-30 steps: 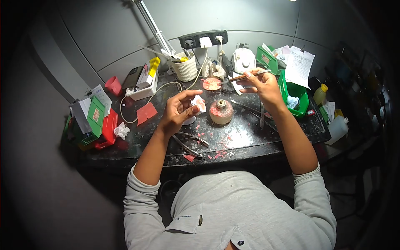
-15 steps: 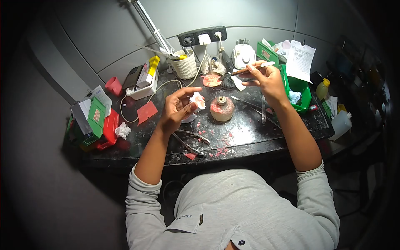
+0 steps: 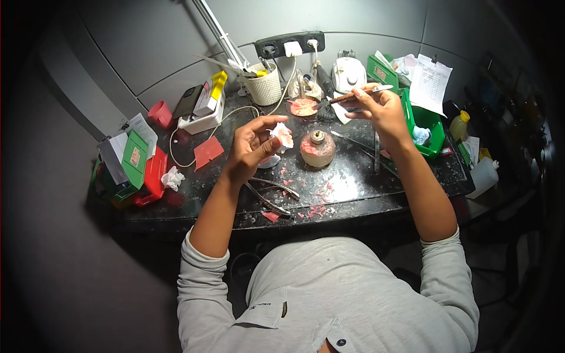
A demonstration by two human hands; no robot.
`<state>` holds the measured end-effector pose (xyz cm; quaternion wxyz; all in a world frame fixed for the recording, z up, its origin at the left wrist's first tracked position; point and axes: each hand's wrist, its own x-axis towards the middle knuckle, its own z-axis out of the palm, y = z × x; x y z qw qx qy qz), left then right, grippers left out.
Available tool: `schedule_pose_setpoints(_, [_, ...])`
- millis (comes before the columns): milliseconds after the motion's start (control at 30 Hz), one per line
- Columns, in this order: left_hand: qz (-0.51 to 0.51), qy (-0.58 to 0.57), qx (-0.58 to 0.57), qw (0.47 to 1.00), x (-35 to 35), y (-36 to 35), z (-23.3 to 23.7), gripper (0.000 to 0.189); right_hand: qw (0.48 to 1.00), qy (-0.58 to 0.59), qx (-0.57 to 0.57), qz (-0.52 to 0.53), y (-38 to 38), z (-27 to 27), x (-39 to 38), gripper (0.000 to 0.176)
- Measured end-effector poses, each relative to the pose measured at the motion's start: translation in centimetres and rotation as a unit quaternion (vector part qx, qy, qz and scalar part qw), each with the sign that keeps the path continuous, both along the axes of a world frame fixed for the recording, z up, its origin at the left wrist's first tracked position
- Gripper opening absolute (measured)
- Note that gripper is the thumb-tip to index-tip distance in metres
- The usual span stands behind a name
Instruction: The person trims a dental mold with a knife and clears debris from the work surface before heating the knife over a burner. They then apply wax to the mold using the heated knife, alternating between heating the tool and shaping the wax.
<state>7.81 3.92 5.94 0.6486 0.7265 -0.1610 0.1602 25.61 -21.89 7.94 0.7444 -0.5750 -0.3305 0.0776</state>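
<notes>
My left hand (image 3: 252, 147) holds a small white and pink piece (image 3: 282, 137) between thumb and fingers, left of a round burner jar (image 3: 316, 149) with a metal cap. Raised on the right, my right hand (image 3: 378, 112) grips a thin brown-handled tool (image 3: 346, 99) with a pale end; its tip points left, near a pink dish (image 3: 303, 107). Another white object (image 3: 269, 162) sits partly hidden behind my left hand. Pink scraps (image 3: 318, 210) lie on the black table in front of the jar.
Pliers-like metal tools (image 3: 268, 199) lie near the front edge. A white woven cup (image 3: 262, 86) of tools stands behind. At left are a red bin (image 3: 154, 176), a pink sheet (image 3: 208, 152) and crumpled tissue (image 3: 172, 179); at right, a green bin (image 3: 428, 126) and white bottle (image 3: 483, 176).
The view has shifted slightly. The piece in my left hand appears turned a little, and both hands keep their holds.
</notes>
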Motion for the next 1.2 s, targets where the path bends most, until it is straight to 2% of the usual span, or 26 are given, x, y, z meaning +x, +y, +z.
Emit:
schedule_pose_setpoints(67, [-0.001,-0.001,0.008,1.0,0.0,0.1,0.1,0.05,1.0,0.023,-0.012,-0.01,-0.3,-0.1,0.7,0.02])
schedule_pose_setpoints(133, [-0.002,-0.007,0.007,1.0,0.0,-0.1,0.1,0.05,0.996,0.071,-0.004,0.045,-0.7,-0.1,1.4,0.024])
schedule_pose_setpoints(300, [-0.003,0.002,0.006,1.0,0.0,0.1,0.2,0.052,0.994,0.047,-0.036,0.088,-1.4,0.1,0.7,0.018])
schedule_pose_setpoints(367, [0.016,0.011,0.023,1.0,-0.1,-0.1,0.3,0.073,0.994,0.045,-0.046,0.089,-1.3,0.2,0.4,0.018])
schedule_pose_setpoints(1200, [-0.022,0.02,0.021,0.999,0.2,0.2,0.2,0.073,0.996,0.022,-0.054,0.063,-1.5,0.1,0.2,0.021])
